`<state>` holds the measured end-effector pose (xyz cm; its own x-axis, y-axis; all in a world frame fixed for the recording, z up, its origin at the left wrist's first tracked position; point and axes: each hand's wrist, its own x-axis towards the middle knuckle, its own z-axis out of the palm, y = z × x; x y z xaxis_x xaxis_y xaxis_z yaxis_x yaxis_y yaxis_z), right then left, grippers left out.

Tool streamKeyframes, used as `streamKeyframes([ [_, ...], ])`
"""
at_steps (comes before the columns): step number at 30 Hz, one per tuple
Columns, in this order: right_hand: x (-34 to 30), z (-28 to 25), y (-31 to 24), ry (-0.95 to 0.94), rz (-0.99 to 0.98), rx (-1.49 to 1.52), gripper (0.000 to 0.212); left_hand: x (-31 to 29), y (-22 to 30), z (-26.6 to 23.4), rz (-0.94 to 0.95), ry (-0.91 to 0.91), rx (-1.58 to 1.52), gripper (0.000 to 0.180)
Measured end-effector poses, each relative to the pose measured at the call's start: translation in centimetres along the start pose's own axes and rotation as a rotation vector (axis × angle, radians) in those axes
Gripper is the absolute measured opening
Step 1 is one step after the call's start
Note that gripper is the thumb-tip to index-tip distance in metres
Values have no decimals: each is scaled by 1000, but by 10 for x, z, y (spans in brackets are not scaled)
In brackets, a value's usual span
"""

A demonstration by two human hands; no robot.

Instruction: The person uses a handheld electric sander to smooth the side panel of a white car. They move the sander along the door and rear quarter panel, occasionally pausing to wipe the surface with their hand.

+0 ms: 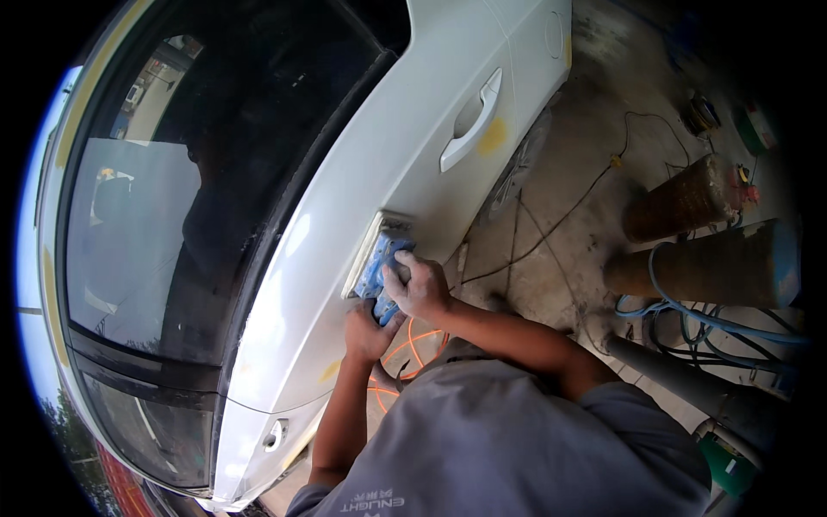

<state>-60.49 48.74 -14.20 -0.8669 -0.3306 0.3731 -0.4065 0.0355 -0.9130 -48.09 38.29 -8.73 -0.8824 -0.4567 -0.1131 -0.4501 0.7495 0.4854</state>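
In the head view, our only one, we see both hands closed on a blue tool (pixel 372 274). The right hand (pixel 419 287) grips it from its outer side, and the left hand (pixel 370 334) holds its near end. The tool's long pale plate (pixel 365 252) appears to lie flat against the white car door (pixel 435 194), between the window (pixel 129 233) and the door's lower edge, well apart from the door handle (pixel 472 129).

We judge that uneven pressure from the two hands could tip the plate, so that one edge digs in and scores the panel. Pale dust seems to coat the right hand, which could let the grip slip. A stroke carried too far toward the window could scuff the dark trim (pixel 291 185). We also note an orange hose (pixel 415 346) looped beside the grey shirt (pixel 508 422) and a dark cable (pixel 517 261) across the floor (pixel 556 297); a careless step could snag either and jerk the plate off line.
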Motion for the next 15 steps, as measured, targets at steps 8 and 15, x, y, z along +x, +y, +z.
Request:
streamKeyframes([
  [8, -14, 12, -20, -262, -202, -84, 34, -47, -52, 14, 19, 130, -151, 52],
  [15, 74, -52, -9, -43, 92, 21, 28, 49, 72, -9, -94, -31, -85, 66],
])
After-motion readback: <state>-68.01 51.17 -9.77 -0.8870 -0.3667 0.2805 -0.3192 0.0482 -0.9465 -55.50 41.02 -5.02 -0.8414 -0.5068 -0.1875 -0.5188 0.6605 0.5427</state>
